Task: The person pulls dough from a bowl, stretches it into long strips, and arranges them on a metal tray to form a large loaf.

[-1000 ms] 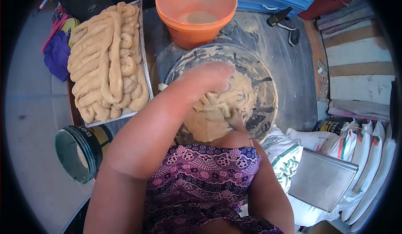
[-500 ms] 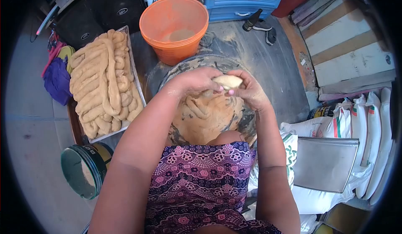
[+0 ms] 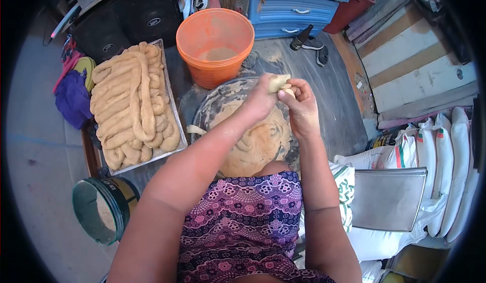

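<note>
A pale piece of dough (image 3: 279,83) is held up between my two hands over the far part of a wide, dark basin (image 3: 202,103). My left hand (image 3: 261,99) is closed around its left side. The fingers and thumb of my right hand (image 3: 304,110) pinch a bit of dough on the right, close against the left hand. Below them, tan powder (image 3: 271,146) covers the basin's floor, with a coil of dough (image 3: 248,141) lying in it. A pale dough end (image 3: 195,129) shows at the basin's left rim, partly behind my left forearm.
On the left, a tray (image 3: 174,111) is heaped with long dough ropes (image 3: 124,95). An orange bucket (image 3: 215,70) stands beyond the basin, a dark green bucket (image 3: 116,214) at lower left. White sacks (image 3: 443,156) and a metal sheet (image 3: 387,199) are on the right; blue drawers (image 3: 293,12) stand behind.
Both hands have moved slightly right and away from me, and the dough between them has turned more upright and changed shape. The view has shifted a little.
</note>
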Action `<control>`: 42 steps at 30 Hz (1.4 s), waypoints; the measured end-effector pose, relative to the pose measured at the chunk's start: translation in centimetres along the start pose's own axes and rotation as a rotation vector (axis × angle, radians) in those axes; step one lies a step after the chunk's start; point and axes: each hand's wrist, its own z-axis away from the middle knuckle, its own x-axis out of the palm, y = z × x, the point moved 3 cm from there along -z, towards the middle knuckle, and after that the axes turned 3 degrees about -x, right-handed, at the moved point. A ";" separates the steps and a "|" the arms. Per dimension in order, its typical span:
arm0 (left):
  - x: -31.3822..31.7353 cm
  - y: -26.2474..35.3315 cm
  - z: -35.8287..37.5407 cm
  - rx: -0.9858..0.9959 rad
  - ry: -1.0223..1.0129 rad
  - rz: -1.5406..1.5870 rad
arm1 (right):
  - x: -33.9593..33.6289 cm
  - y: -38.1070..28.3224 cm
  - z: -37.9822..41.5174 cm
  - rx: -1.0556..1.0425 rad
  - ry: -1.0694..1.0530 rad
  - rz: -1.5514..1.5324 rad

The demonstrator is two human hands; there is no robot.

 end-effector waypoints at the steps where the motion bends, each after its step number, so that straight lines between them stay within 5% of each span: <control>1: 0.4 -0.4 -0.2 0.009 -0.066 0.173 | 0.1 -0.2 -0.4 -0.091 -0.018 0.079; 6: -0.8 2.0 0.9 -0.030 -0.346 0.476 | -0.8 -1.5 -1.8 -0.139 0.127 -0.025; 10: -1.5 1.5 0.3 0.159 -0.070 -0.013 | 0.9 -1.6 -0.7 -0.236 0.175 0.029; 14: -2.5 2.7 -0.3 0.057 -0.112 -0.030 | 0.1 -1.7 -0.3 -0.281 0.231 -0.009; 18: -3.0 2.6 -0.2 -0.046 0.030 0.400 | -0.2 -0.8 -0.1 -0.271 0.140 -0.221; 20: -2.9 2.4 -0.2 -0.072 0.074 0.572 | 1.0 0.3 0.1 -0.412 -0.112 0.033; 23: -3.4 2.4 -0.1 -0.115 -0.048 0.909 | 3.0 0.2 0.7 -0.485 -0.169 0.322; 30: -3.8 4.9 0.8 0.057 -0.110 0.382 | 1.3 -0.3 0.4 -0.281 -0.100 -0.453; 32: -4.4 6.5 1.0 0.180 -0.141 -0.201 | 1.1 -0.5 0.6 -0.254 -0.099 -0.514; 36: -3.7 4.2 0.2 0.170 -0.169 0.056 | 1.5 -0.5 0.9 -0.176 -0.161 -0.668; 38: -3.8 3.0 -0.1 -0.047 -0.262 0.438 | 1.9 -0.6 1.0 -0.150 -0.163 -0.667; 41: -3.4 4.1 0.1 0.028 -0.103 0.398 | 2.2 -0.4 0.8 -0.122 -0.105 -0.633; 42: -2.9 3.9 0.0 0.027 -0.103 0.399 | 2.4 -0.3 0.6 -0.225 -0.092 -0.416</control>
